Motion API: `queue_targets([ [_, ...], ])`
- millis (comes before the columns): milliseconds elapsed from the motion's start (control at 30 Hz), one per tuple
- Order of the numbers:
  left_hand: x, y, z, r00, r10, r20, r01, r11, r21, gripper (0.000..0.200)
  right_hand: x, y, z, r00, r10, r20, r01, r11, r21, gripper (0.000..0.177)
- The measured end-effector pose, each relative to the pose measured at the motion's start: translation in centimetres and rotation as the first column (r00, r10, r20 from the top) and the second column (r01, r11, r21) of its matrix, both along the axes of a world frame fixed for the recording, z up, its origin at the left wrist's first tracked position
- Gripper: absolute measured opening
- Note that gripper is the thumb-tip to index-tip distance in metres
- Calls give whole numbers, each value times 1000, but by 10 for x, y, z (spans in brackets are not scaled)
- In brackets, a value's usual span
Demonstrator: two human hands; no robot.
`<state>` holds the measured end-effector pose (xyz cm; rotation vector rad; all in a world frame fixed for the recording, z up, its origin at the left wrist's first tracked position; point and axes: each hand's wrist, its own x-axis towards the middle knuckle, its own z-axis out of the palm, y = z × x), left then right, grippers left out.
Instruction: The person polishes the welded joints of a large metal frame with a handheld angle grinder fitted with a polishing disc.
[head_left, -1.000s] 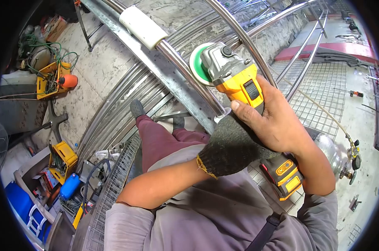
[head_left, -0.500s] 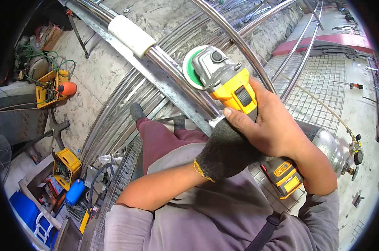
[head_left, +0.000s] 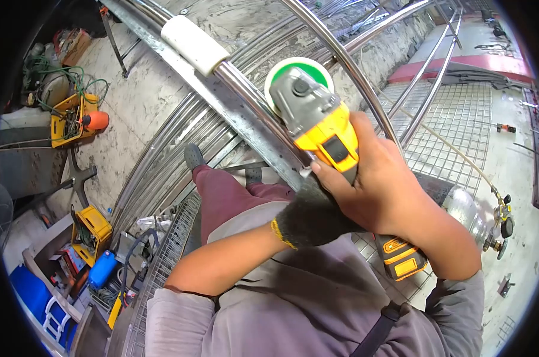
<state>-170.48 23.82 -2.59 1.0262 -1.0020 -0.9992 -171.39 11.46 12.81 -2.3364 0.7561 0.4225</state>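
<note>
My right hand (head_left: 379,178) is bare and wrapped round the body of a yellow and grey cordless angle grinder (head_left: 329,128), thumb on the near side. A green disc with a pale rim (head_left: 310,66) is fitted at its head, its edge right at a shiny metal tube (head_left: 251,95). Below the right hand, my left hand (head_left: 317,217) wears a black glove with a yellow cuff and lies near the lower end of the tube; its fingers are hidden behind the right hand and grinder. A white sleeve (head_left: 195,44) surrounds the tube farther up.
A flat metal bar (head_left: 213,95) runs alongside the tube. Curved metal tubes (head_left: 341,53) arch close by on the right. A gas cylinder (head_left: 463,208) with a regulator stands at right. Yellow crates (head_left: 92,229) and a blue bottle (head_left: 103,268) are at left.
The grinder has turned, its disc swinging up and right so more green face shows. My right hand has shifted slightly with it; the left glove stays near the tube's lower end.
</note>
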Motion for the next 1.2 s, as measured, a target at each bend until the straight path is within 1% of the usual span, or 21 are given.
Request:
queue_targets([
  [67, -8, -2, -2, 994, -81, -74, 83, 996, 29, 53, -12, -5, -4, 1000, 22, 12, -22, 1000, -4, 59],
  [100, -10, -5, -4, 992, -115, -51, 116, 993, 31, 52, -13, -7, 0, 998, -25, -62, 26, 999, 27, 57],
  [167, -18, -14, -13, 991, -132, -12, 132, 991, -34, 46, -23, -18, -4, 999, -21, -45, 22, 1000, 6, 54],
  [200, -29, -19, -34, 993, -116, 3, 116, 988, -101, 43, -26, -22, -2, 999, -37, -36, 37, 999, -8, 55],
  [267, -12, -23, -19, 990, -125, -65, 116, 986, -124, 43, -31, -29, 7, 999, -43, -4, 42, 997, -59, 60],
  [300, 2, -18, -4, 978, -145, -153, 134, 988, -78, 45, -33, -33, 14, 999, -31, 15, 32, 995, -95, 63],
  [367, 24, -15, 23, 993, -89, -81, 89, 996, 6, 56, -40, -46, 20, 996, 26, 91, -9, 983, -183, 74],
  [400, 36, -13, 37, 997, -65, -44, 67, 997, 48, 61, -34, -49, 29, 994, 56, 98, -34, 976, -216, 71],
  [467, 38, -4, 41, 998, 40, -42, -35, 993, 115, 56, -30, -68, 33, 973, 213, 95, -174, 935, -310, 67],
  [567, 36, -5, 40, 984, 165, -71, -154, 978, 141, 51, -13, -72, 49, 918, 395, -22, -355, 799, -486, 60],
  [667, 35, -12, 37, 954, 244, -173, -224, 966, 127, 47, 3, -79, 62, 826, 464, -320, -563, 644, -519, 51],
  [700, 34, -16, 36, 942, 258, -214, -237, 964, 121, 46, 2, -85, 56, 779, 571, -259, -593, 538, -599, 34],
  [800, 30, -27, 33, 889, 277, -365, -252, 961, 115, 43, 16, -97, 55, 634, 682, -364, -706, 319, -632, 35],
  [867, 26, -33, 32, 808, 266, -525, -240, 963, 120, 42, 27, -100, 56, 574, 717, -396, -742, 251, -622, 36],
  [933, 21, -40, 31, 693, 256, -673, -237, 964, 123, 47, 38, -102, 56, 520, 738, -430, -774, 195, -603, 38],
  [967, 25, -42, 29, 670, 238, -703, -201, 970, 137, 45, 42, -100, 56, 491, 741, -459, -798, 171, -577, 41],
  [1000, 28, -42, 26, 598, 187, -780, -155, 981, 116, 39, 46, -98, 55, 478, 745, -466, -799, 147, -583, 41],
  [1033, 31, -43, 23, 514, 141, -846, -112, 989, 96, 34, 49, -97, 53, 463, 749, -474, -799, 122, -589, 42],
  [1100, 36, -39, 13, 197, -23, -980, -37, 999, -31, 27, 56, -92, 50, 447, 750, -487, -796, 86, -599, 43],
  [1167, 35, -38, 13, 156, -74, -985, -62, 994, -84, 25, 59, -85, 48, 449, 742, -497, -786, 63, -615, 45],
  [1200, 34, -38, 13, 135, -99, -986, -75, 991, -110, 25, 62, -84, 48, 439, 733, -520, -803, 59, -594, 42],
])
